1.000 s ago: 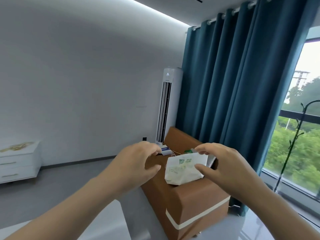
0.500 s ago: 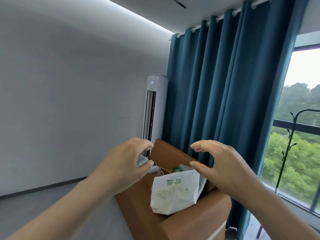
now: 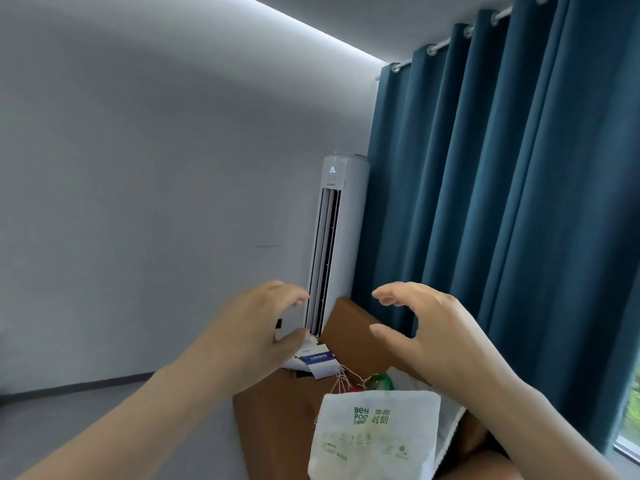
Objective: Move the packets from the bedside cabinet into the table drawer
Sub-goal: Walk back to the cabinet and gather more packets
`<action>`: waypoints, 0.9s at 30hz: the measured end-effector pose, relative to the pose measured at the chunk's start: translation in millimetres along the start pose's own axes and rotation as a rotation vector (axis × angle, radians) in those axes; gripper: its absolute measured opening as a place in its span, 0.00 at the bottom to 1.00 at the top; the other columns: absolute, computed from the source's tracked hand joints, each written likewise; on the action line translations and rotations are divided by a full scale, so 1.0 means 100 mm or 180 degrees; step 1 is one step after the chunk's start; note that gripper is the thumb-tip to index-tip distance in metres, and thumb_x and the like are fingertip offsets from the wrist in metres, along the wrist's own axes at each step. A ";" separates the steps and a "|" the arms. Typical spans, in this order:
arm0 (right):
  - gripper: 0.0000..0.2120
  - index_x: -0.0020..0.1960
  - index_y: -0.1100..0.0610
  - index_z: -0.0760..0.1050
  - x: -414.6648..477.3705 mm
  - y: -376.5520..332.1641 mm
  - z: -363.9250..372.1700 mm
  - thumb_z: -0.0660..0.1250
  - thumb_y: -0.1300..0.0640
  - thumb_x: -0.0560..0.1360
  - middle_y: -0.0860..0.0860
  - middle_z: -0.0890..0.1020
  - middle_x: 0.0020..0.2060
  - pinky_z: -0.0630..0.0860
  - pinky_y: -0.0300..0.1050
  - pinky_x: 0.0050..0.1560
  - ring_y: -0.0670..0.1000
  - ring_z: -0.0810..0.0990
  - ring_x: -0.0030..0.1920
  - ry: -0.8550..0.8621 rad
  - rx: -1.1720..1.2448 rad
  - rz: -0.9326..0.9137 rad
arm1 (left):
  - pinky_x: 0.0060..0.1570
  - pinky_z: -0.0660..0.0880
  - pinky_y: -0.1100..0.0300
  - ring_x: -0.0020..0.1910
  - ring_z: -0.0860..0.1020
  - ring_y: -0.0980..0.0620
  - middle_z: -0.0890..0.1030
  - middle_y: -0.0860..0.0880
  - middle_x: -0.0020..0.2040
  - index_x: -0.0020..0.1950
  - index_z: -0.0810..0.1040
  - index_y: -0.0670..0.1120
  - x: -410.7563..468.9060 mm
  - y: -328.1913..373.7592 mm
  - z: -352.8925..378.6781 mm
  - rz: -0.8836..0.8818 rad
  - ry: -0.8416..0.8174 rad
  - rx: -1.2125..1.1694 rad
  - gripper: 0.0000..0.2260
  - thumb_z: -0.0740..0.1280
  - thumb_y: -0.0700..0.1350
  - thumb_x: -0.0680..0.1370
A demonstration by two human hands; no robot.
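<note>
Closest to the camera, at the bottom centre of the frame, a white packet (image 3: 374, 441) with green lettering stands upright on the brown cabinet (image 3: 277, 420). It lies below both hands and between the two forearms, which come up from the lower corners. Neither hand touches it.

Just behind the packet's top edge a red and green item (image 3: 379, 382) with thin strings pokes up.

Above that, in the middle of the frame, the two hands hover side by side with a gap between them. The left hand (image 3: 256, 327) is unclenched, with fingers curved and thumb spread, and it holds nothing. Its thumb sits just over the small blue-and-white packets (image 3: 317, 358) that lie on the far left part of the cabinet top. Whether it touches them cannot be told.

The right hand (image 3: 422, 323) is likewise unclenched and empty, its fingers arched towards the left. It hangs above the cabinet's raised brown back, up and to the right of the white packet.

Behind the hands a tall white air conditioner (image 3: 337, 237) stands in the room's corner. To its right a teal curtain (image 3: 502, 202) fills the right half of the frame. A sliver of window (image 3: 628, 427) shows at the lower right edge. A plain pale wall (image 3: 156, 168) takes up the left half, above a grey floor (image 3: 69, 417).
</note>
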State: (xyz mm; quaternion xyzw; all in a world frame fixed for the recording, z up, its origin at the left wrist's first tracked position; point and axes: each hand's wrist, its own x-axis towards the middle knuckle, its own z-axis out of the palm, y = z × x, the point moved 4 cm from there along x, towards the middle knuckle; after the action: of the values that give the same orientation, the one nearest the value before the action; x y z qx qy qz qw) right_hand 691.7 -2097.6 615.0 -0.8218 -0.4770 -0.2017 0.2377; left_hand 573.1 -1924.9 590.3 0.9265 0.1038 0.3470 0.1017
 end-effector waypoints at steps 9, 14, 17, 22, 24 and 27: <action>0.20 0.66 0.42 0.70 1.27 0.42 0.90 0.66 0.44 0.75 0.37 0.75 0.60 0.72 0.35 0.60 0.36 0.71 0.55 -0.0175 0.0266 -0.0481 | 0.57 0.68 0.68 0.58 0.74 0.62 0.75 0.62 0.58 0.64 0.72 0.56 0.71 -0.83 0.45 -0.0470 0.0044 0.0431 0.18 0.67 0.53 0.75; 0.20 0.66 0.41 0.69 2.03 0.33 1.56 0.65 0.43 0.74 0.36 0.75 0.59 0.70 0.35 0.59 0.38 0.73 0.58 -0.0188 0.0381 -0.0701 | 0.56 0.70 0.64 0.56 0.74 0.60 0.75 0.62 0.57 0.63 0.72 0.56 1.00 -1.60 0.53 -0.0686 0.0133 0.0628 0.16 0.66 0.55 0.75; 0.21 0.66 0.41 0.69 2.53 0.21 1.91 0.65 0.43 0.75 0.35 0.75 0.58 0.66 0.31 0.58 0.37 0.72 0.59 -0.0239 0.0469 -0.0810 | 0.56 0.69 0.65 0.55 0.74 0.60 0.75 0.61 0.57 0.63 0.72 0.56 1.22 -2.12 0.51 -0.0779 0.0179 0.0729 0.17 0.66 0.55 0.75; 0.21 0.67 0.42 0.69 3.36 -0.03 2.51 0.65 0.44 0.75 0.36 0.75 0.59 0.66 0.34 0.60 0.38 0.72 0.61 -0.0349 0.0636 -0.0908 | 0.57 0.70 0.64 0.57 0.74 0.61 0.75 0.61 0.58 0.63 0.72 0.56 1.61 -2.97 0.49 -0.0887 0.0201 0.0855 0.17 0.66 0.55 0.75; 0.21 0.67 0.42 0.69 3.66 -0.08 2.77 0.65 0.44 0.74 0.36 0.75 0.58 0.67 0.34 0.60 0.39 0.72 0.61 -0.0399 0.0698 -0.0939 | 0.57 0.70 0.65 0.56 0.74 0.62 0.75 0.62 0.57 0.63 0.73 0.56 1.72 -3.28 0.53 -0.0969 0.0180 0.0862 0.17 0.65 0.56 0.75; 0.21 0.67 0.42 0.69 4.09 -0.16 3.15 0.65 0.43 0.75 0.36 0.75 0.58 0.68 0.36 0.61 0.39 0.72 0.61 -0.0464 0.0721 -0.1041 | 0.55 0.69 0.68 0.55 0.73 0.63 0.75 0.62 0.56 0.63 0.73 0.56 1.90 -3.73 0.60 -0.1094 0.0174 0.0909 0.17 0.66 0.55 0.75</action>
State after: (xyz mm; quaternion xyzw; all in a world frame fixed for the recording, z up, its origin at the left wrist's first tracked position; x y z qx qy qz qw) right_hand 900.3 -1625.9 592.4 -0.7139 -0.6395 -0.1228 0.2575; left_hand 707.5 -1524.6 567.2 0.8905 0.3109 0.3312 0.0242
